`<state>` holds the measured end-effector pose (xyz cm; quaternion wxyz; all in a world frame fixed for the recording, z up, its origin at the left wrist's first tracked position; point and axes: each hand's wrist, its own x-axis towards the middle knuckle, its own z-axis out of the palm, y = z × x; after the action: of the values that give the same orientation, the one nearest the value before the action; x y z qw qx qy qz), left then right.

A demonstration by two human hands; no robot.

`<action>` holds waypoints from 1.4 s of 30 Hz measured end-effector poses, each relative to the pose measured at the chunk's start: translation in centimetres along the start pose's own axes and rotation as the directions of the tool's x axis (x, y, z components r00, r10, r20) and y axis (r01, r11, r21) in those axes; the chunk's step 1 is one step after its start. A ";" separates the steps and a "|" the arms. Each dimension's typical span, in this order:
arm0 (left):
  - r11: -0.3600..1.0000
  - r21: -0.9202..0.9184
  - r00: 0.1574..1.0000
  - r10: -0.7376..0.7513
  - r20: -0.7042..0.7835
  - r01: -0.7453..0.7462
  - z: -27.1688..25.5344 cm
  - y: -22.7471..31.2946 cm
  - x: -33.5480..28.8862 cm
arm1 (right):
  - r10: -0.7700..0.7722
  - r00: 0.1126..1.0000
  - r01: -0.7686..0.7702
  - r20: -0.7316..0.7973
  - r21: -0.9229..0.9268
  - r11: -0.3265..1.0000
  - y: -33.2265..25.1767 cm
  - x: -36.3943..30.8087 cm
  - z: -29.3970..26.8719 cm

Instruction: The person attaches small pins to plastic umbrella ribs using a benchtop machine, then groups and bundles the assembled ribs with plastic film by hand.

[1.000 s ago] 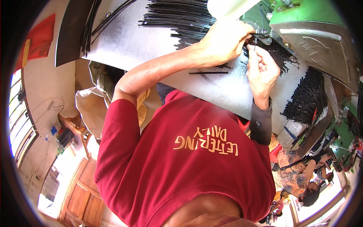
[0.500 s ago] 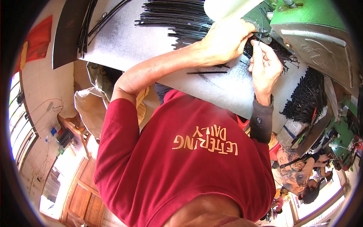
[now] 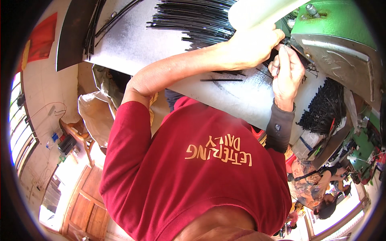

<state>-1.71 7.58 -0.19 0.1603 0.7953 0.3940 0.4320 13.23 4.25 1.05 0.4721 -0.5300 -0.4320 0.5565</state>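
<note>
My left hand [image 3: 254, 45] reaches across the metal table, its fingers closed close beside the green machine. What its fingertips hold, if anything, is hidden. Just to its right, my right hand [image 3: 288, 72] is closed in a pinch, with a faint thin strand [image 3: 285, 42] rising from the fingertips. The two sets of fingertips nearly meet. Behind my left forearm lies a wide row of thin black rods [image 3: 193, 17], partly covered by my hand. One loose black rod [image 3: 221, 80] rests on the table nearer to me.
The green machine [image 3: 335, 22] with its grey metal cover stands at the far right. A pale curved shade [image 3: 265, 11] hangs over my left hand. Black rods are heaped in a thick bundle [image 3: 325, 107] at the table's right [image 3: 253, 98]. A co-worker [image 3: 311, 182] is beyond it.
My left hand has shifted right, and the right hand slightly right and down. The strand at the right fingertips shows less clearly now. The view has shifted a little.
</note>
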 end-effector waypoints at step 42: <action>0.999 -0.036 0.939 0.034 0.343 -0.023 -3.1 1.4 1.7 | 0.148 0.986 -0.128 -0.075 0.228 0.965 -0.4 0.1 1.9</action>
<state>-2.99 7.68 3.35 0.2329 0.8614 0.3417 0.2948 11.39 4.44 1.60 0.5076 -0.5275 -0.3070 0.6082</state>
